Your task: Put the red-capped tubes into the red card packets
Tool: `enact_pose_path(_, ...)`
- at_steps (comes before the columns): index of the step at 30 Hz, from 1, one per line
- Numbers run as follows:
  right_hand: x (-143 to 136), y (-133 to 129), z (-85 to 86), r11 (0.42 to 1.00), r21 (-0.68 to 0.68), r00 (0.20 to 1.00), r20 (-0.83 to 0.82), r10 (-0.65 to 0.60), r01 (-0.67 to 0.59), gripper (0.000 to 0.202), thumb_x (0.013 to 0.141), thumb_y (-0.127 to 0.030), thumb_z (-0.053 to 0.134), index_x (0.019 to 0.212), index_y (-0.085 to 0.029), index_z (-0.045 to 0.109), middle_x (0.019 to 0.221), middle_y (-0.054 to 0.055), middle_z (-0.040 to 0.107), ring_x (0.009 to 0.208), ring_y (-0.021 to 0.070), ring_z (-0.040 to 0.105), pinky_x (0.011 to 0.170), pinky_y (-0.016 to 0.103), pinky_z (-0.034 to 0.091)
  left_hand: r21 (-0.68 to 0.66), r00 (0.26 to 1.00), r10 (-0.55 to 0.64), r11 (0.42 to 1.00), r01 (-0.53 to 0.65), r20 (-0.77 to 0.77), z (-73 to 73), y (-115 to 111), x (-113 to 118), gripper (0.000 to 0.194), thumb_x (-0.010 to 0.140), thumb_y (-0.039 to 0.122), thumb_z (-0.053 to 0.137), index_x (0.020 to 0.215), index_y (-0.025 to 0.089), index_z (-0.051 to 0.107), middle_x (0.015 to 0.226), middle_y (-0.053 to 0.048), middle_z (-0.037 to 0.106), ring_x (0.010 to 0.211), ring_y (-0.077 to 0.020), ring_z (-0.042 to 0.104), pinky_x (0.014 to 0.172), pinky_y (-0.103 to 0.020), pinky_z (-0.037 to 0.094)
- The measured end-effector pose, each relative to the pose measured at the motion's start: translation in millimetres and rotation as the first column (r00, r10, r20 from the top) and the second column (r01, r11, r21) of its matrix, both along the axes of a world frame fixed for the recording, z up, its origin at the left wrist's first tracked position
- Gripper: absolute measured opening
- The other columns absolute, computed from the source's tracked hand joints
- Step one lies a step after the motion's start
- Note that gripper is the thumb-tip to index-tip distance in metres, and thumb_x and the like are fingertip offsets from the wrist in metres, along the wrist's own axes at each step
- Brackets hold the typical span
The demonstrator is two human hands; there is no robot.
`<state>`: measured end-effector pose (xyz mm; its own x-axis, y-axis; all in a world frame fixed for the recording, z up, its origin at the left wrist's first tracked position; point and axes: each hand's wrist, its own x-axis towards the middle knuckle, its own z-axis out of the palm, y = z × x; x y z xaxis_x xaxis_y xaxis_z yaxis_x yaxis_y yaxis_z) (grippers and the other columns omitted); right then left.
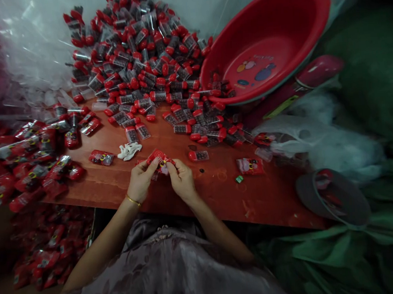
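A small red printed packet (157,156) is held between my two hands above the wooden table's near edge. My left hand (141,179), with a gold bangle at the wrist, pinches its left side, thumb on top. My right hand (182,178) pinches its right side. Just to the right lies a clear tube with a red cap and dark contents (199,155). A crumpled white cloth-like piece (129,151) and another red packet (101,157) rest left of my hands.
A large heap of red-capped tubes (137,57) covers the table's back. Filled red packets (31,161) pile up at left. A red basin (263,41) leans at back right. A grey round container (333,198) stands at right, near a plastic bag (325,134).
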<state>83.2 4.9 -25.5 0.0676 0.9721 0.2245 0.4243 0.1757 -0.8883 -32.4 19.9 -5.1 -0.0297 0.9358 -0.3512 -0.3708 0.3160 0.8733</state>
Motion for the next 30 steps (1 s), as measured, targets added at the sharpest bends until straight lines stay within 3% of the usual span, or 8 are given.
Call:
enact_pose_path(3, 16.5, 2.9, 5.4, 0.997, -0.016, 0.997, 0.028, 0.076, -0.075, 0.031, 0.092, -0.034, 0.035, 0.082, -0.018, 0.059, 0.071, 0.003, 0.063, 0.067, 0.015, 0.058, 0.063, 0.025, 0.045, -0.118, 0.992, 0.018, 0.993, -0.004, 0.123, 6.8, 2.8, -0.6, 0.04, 0.045, 0.036, 0.085, 0.073, 0.012, 0.069, 0.065, -0.001, 0.068, 0.055, -0.0095, 0.059, 0.057, -0.021, 0.046)
enact_pose_path(6, 55.8, 9.1, 9.5, 0.988, 0.043, 0.968, 0.214, 0.134, -0.146, 0.027, 0.09, -0.028, 0.037, 0.099, -0.018, 0.061, 0.1, 0.007, 0.066, 0.097, 0.0192, 0.058, 0.087, 0.032, 0.044, -0.205, 0.981, 0.027, 0.979, 0.013, 0.19, 10.9, 5.7, -2.8, 0.037, 0.046, 0.033, 0.086, 0.068, 0.013, 0.065, 0.062, 0.0, 0.066, 0.055, -0.01, 0.06, 0.059, -0.022, 0.048)
enact_pose_path(9, 102.2, 18.2, 4.2, 0.996, 0.041, 0.791, 0.611, 0.041, -0.082, 0.045, 0.076, -0.021, 0.054, 0.12, -0.013, 0.053, 0.127, 0.014, 0.055, 0.119, 0.0291, 0.046, 0.1, 0.046, 0.034, -0.255, 0.972, 0.001, 0.965, 0.061, 0.236, 12.8, 6.1, -2.7, 0.032, 0.053, 0.033, 0.083, 0.067, 0.014, 0.062, 0.061, 0.0, 0.066, 0.056, -0.0105, 0.061, 0.062, -0.024, 0.049)
enact_pose_path(12, 127.7, 22.4, -6.9, 0.999, -0.028, 0.687, 0.725, 0.04, -0.029, 0.037, 0.078, -0.02, 0.051, 0.114, -0.013, 0.058, 0.118, 0.015, 0.062, 0.109, 0.0296, 0.053, 0.095, 0.048, 0.037, -0.278, 0.962, -0.036, 0.954, 0.114, 0.269, 13.3, 4.0, 0.6, 0.029, 0.058, 0.035, 0.081, 0.07, 0.016, 0.063, 0.062, 0.001, 0.066, 0.06, -0.0113, 0.062, 0.07, -0.027, 0.05)
enact_pose_path(15, 125.4, 12.1, -12.3, 1.0, -0.014, 0.809, 0.587, 0.024, -0.019, 0.028, 0.084, -0.027, 0.047, 0.104, -0.016, 0.062, 0.1, 0.012, 0.068, 0.09, 0.0246, 0.06, 0.086, 0.041, 0.043, -0.284, 0.959, -0.048, 0.95, 0.13, 0.281, 12.5, 1.7, 3.5, 0.029, 0.058, 0.036, 0.081, 0.07, 0.017, 0.063, 0.065, 0.001, 0.067, 0.063, -0.012, 0.063, 0.072, -0.028, 0.049)
enact_pose_path(19, 106.2, -19.6, -0.5, 0.991, -0.121, 0.996, 0.061, 0.071, -0.063, 0.028, 0.086, -0.037, 0.046, 0.1, -0.019, 0.063, 0.076, 0.003, 0.066, 0.058, 0.0152, 0.058, 0.053, 0.027, 0.046, -0.247, 0.975, -0.027, 0.965, 0.083, 0.223, 11.5, 0.6, 4.5, 0.037, 0.049, 0.04, 0.084, 0.067, 0.015, 0.065, 0.066, 0.0, 0.067, 0.059, -0.0103, 0.061, 0.064, -0.024, 0.048)
enact_pose_path(22, 93.9, -36.7, 18.3, 0.962, -0.214, 0.974, -0.18, 0.135, -0.172, 0.025, 0.081, -0.038, 0.053, 0.091, -0.019, 0.066, 0.063, -0.001, 0.061, 0.047, 0.0111, 0.05, 0.043, 0.022, 0.038, -0.181, 0.991, -0.003, 0.983, 0.027, 0.13, 12.5, -0.9, 6.6, 0.043, 0.042, 0.043, 0.085, 0.068, 0.014, 0.067, 0.065, -0.001, 0.066, 0.055, -0.0091, 0.057, 0.057, -0.022, 0.045)
enact_pose_path(30, 72.5, -31.0, 34.7, 0.896, -0.313, 0.931, -0.282, 0.23, -0.316, 0.021, 0.074, -0.034, 0.057, 0.076, -0.016, 0.068, 0.056, -0.002, 0.056, 0.047, 0.0089, 0.046, 0.043, 0.02, 0.034, 0.12, 0.985, -0.135, 0.982, 0.148, -0.108, 16.8, -8.0, 6.9, 0.034, 0.057, 0.048, 0.077, 0.065, 0.015, 0.071, 0.061, 0.0, 0.064, 0.058, -0.0098, 0.051, 0.06, -0.023, 0.043)
